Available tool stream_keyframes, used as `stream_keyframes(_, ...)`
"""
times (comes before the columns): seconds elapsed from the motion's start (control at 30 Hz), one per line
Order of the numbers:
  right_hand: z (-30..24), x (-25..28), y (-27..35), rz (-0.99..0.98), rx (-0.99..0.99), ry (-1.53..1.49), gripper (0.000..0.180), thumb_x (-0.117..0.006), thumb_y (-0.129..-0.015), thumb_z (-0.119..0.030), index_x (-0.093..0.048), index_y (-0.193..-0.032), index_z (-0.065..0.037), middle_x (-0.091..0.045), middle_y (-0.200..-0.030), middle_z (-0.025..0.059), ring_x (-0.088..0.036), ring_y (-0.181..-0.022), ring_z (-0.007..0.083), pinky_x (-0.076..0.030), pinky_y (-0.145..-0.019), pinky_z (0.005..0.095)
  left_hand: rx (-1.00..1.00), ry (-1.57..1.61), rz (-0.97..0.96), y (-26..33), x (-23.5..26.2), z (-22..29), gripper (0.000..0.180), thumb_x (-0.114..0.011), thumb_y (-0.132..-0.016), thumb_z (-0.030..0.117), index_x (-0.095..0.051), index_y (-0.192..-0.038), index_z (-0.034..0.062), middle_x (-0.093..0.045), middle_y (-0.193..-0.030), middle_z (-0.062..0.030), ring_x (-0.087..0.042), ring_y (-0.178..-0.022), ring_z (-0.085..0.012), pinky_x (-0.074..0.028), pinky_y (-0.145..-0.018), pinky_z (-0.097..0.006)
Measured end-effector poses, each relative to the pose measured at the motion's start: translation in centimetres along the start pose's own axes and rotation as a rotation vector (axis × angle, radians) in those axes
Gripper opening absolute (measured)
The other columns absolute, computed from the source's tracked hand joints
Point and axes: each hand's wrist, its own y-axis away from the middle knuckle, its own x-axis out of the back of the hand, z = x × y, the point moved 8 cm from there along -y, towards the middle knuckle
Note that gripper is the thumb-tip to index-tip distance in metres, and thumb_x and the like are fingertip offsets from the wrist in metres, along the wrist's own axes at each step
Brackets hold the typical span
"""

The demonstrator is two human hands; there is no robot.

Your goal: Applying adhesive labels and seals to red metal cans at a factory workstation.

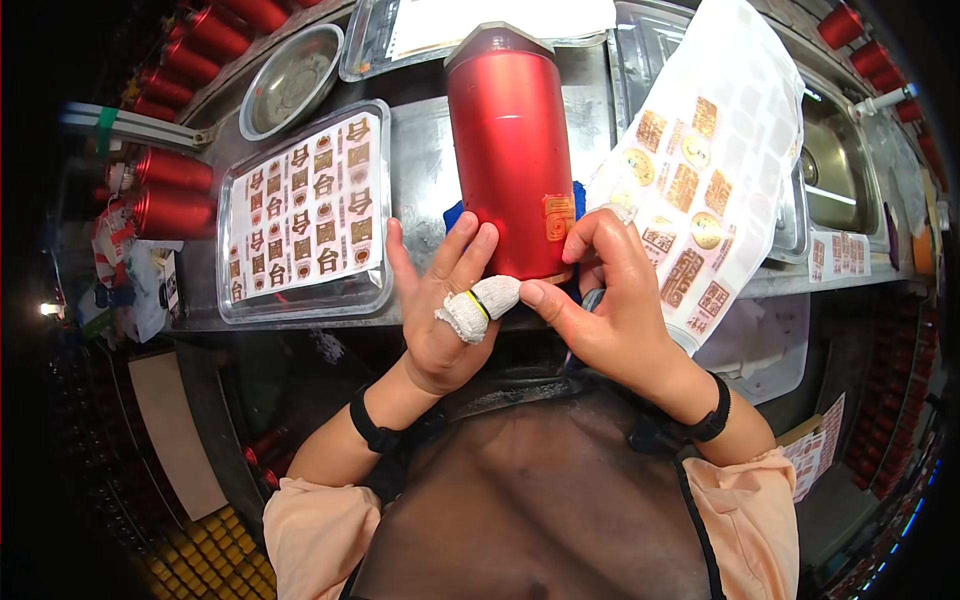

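A grey metal worktable spans the upper half of the view. To the right of centre lies a long white sheet with printed gold-brown decals. At the middle of the table is the glossy red metal cylinder, its dark, angular tapered end pointing away from the wearer and its near end between the hands. A rectangular clear tray to the left carries a second white decal sheet.

The left hand is spread, fingertips at the cylinder's lower left side; no object is seen in its grasp. The right hand is half curled, index finger beside the lower right of the cylinder, thumb tip meeting the sheathed tip of a left-hand digit; whether anything thin is pinched there cannot be told. Blue cloth shows on both sides of the cylinder. A white knitted finger sheath with a yellow-and-black band covers that digit. The small square orange-gold decal sits on the cylinder's lower right side.

Good practice, by judgement: steady the cylinder against rolling, align the decal squarely, and press lightly from centre to edges, avoiding sideways drag.
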Motion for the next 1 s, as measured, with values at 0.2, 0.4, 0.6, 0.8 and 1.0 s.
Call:
stream_keyframes(0.2, 1.3, -0.2, 0.3, -0.029, -0.075, -0.159, 0.023, -0.072, -0.087, -0.01, -0.053, -0.097, -0.002, -0.055, -0.088, 0.0092, -0.052, -0.077, 0.0223, -0.045, -0.066, 0.0338, -0.056, -0.026, -0.031, 0.0, 0.0, 0.3, 0.034, -0.074, -0.078, -0.005, -0.066, -0.106, 0.0137, -0.06, -0.14, -0.0162, -0.051, -0.137, -0.0396, -0.018, -0.113, -0.074)
stream_keyframes(0.4, 1.9, 0.0, 0.5, -0.071, -0.071, -0.267, 0.013, -0.063, -0.091, -0.005, -0.055, -0.1, -0.002, -0.056, -0.094, 0.0109, -0.054, -0.079, 0.0226, -0.047, -0.069, 0.0332, -0.09, -0.075, -0.082, -0.5, -0.3, 1.1, 0.035, -0.075, -0.076, -0.004, -0.067, -0.105, 0.0146, -0.061, -0.139, -0.016, -0.05, -0.137, -0.0402, -0.016, -0.113, -0.074)
stream_keyframes(0.6, 1.5, -0.1, 0.6, -0.027, -0.058, -0.178, 0.019, -0.068, -0.089, -0.01, -0.055, -0.1, -0.003, -0.058, -0.092, 0.0092, -0.053, -0.079, 0.0204, -0.045, -0.066, 0.0317, -0.099, -0.091, -0.049, -0.4, -0.3, 1.0, 0.033, -0.075, -0.076, -0.003, -0.068, -0.103, 0.0154, -0.062, -0.139, -0.0157, -0.05, -0.137, -0.0404, -0.014, -0.114, -0.074)
stream_keyframes(0.8, 1.6, 0.1, 0.5, -0.033, -0.045, -0.203, 0.021, -0.07, -0.088, -0.011, -0.055, -0.101, -0.003, -0.058, -0.091, 0.0088, -0.053, -0.079, 0.0199, -0.044, -0.066, 0.0306, -0.08, -0.103, -0.056, -0.9, -0.2, 1.1, 0.02, -0.072, -0.078, 0.006, -0.073, -0.096, 0.0165, -0.062, -0.14, -0.0139, -0.049, -0.14, -0.0382, -0.008, -0.113, -0.074)
stream_keyframes(1.0, 2.4, -0.2, 0.7, -0.075, -0.171, -0.355, 0.016, -0.063, -0.088, -0.003, -0.057, -0.104, -0.002, -0.058, -0.092, 0.0078, -0.056, -0.083, 0.0182, -0.047, -0.07, 0.0292, -0.098, -0.133, -0.137, -2.7, 0.0, 2.3, 0.012, -0.074, -0.081, 0.017, -0.065, -0.074, 0.0154, -0.063, -0.139, -0.0097, -0.049, -0.14, -0.0363, -0.007, -0.116, -0.07)
